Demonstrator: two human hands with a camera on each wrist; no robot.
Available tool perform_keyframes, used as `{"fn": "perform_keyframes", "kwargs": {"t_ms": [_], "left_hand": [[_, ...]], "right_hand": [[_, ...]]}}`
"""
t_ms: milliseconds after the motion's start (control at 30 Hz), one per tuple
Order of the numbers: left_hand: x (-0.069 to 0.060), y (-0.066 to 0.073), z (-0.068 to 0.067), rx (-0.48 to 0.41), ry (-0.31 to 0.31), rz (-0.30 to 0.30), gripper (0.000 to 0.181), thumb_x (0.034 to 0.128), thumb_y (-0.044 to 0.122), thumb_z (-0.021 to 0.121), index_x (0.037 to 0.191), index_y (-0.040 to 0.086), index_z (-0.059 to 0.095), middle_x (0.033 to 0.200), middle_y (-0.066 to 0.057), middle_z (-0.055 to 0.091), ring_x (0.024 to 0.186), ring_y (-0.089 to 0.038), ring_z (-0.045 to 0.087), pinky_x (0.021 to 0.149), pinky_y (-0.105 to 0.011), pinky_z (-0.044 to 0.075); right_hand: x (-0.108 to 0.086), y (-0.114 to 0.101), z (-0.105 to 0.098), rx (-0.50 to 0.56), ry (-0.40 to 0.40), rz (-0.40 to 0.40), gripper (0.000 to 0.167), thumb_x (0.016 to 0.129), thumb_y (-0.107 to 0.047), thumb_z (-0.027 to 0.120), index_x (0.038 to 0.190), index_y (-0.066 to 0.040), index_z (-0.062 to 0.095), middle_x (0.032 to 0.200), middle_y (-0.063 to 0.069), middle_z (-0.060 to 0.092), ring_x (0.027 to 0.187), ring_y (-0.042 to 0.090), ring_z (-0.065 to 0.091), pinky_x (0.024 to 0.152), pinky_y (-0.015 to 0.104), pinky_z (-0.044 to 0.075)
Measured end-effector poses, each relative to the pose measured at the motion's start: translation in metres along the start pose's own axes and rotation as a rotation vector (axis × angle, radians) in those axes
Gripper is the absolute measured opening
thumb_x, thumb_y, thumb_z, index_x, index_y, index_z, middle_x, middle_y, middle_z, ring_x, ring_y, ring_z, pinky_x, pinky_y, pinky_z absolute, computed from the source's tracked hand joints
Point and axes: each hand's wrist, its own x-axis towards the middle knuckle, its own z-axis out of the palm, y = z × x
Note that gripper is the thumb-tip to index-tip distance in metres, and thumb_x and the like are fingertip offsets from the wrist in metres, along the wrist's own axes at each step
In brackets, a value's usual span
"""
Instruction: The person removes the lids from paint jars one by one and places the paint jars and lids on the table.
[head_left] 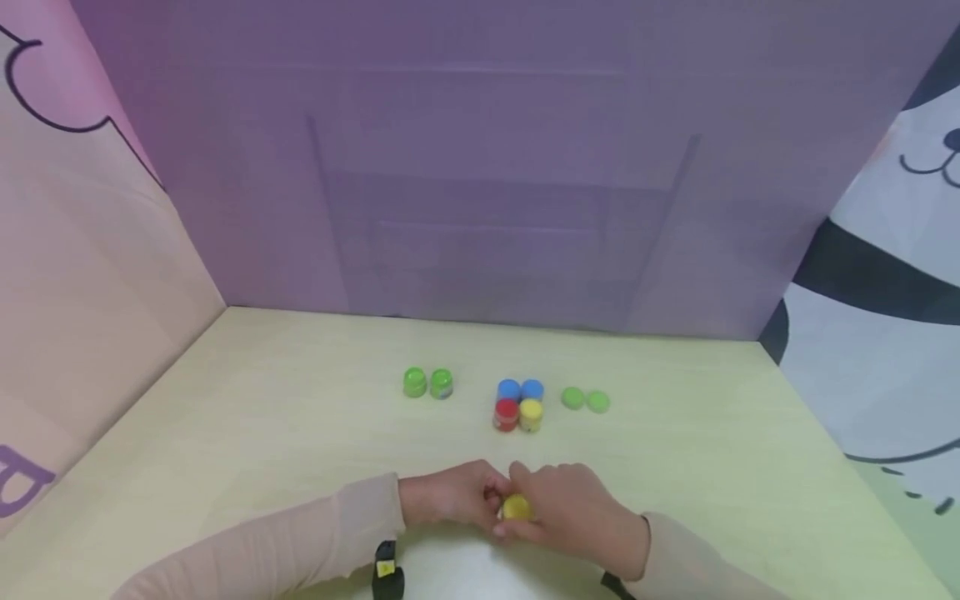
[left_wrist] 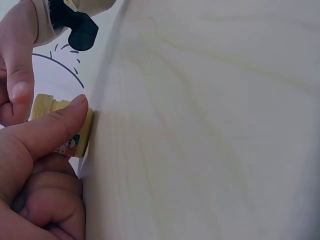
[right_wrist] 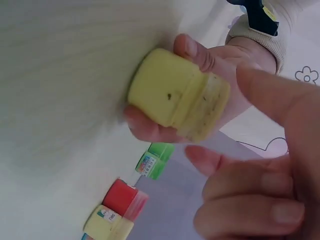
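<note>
My left hand (head_left: pixel 459 493) grips a small yellow jar (right_wrist: pixel 167 89), thumb on one side and fingers on the other, close to the tabletop. The jar leans on its side in the right wrist view, its stained upper rim facing my right hand (head_left: pixel 581 512). In that view, the right thumb and fingers stand on either side of the rim with a visible gap. From the left wrist, a label shows on the yellow jar (left_wrist: pixel 82 142), partly covered by the left thumb (left_wrist: pixel 60 122).
Farther back stand two green jars (head_left: pixel 415 382), a cluster of two blue jars (head_left: pixel 509 390), a red jar (head_left: pixel 506 415) and another yellow jar (head_left: pixel 531 415). Two flat green lids (head_left: pixel 573 397) lie to their right. A purple panel (head_left: pixel 487 208) rises behind the table (head_left: pixel 315 417).
</note>
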Motion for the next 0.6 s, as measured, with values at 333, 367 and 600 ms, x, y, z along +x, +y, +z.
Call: {"fn": "perform_keyframes", "kwargs": {"t_ms": [333, 367, 600], "left_hand": [[0.0001, -0.0001, 0.0016, 0.001, 0.005, -0.023, 0.034, 0.0741, -0.004, 0.073, 0.103, 0.013, 0.072, 0.058, 0.003, 0.048, 0.055, -0.01, 0.037, 0.053, -0.02, 0.033], [0.0003, 0.0002, 0.0016, 0.002, 0.009, -0.029, 0.034, 0.0739, -0.004, 0.073, 0.102, 0.014, 0.072, 0.058, 0.003, 0.048, 0.055, -0.011, 0.038, 0.053, -0.021, 0.033], [0.001, 0.0009, 0.0015, 0.034, 0.012, -0.018, 0.031, 0.0735, -0.003, 0.074, 0.099, 0.015, 0.073, 0.056, 0.003, 0.045, 0.053, -0.01, 0.037, 0.053, -0.02, 0.032]], "right_hand": [[0.0003, -0.0066, 0.0008, -0.008, -0.02, 0.103, 0.05, 0.08, -0.064, 0.057, 0.073, -0.015, 0.05, 0.052, -0.007, 0.035, 0.045, 0.006, 0.029, 0.042, 0.02, 0.024], [0.0006, -0.0069, 0.0006, -0.007, -0.021, 0.102, 0.049, 0.08, -0.062, 0.059, 0.073, -0.014, 0.05, 0.052, -0.007, 0.035, 0.045, 0.006, 0.03, 0.042, 0.02, 0.025], [0.0025, -0.0073, -0.0002, -0.014, -0.02, 0.106, 0.043, 0.079, -0.053, 0.066, 0.072, -0.013, 0.051, 0.053, -0.007, 0.038, 0.046, 0.006, 0.033, 0.042, 0.021, 0.03]]}}
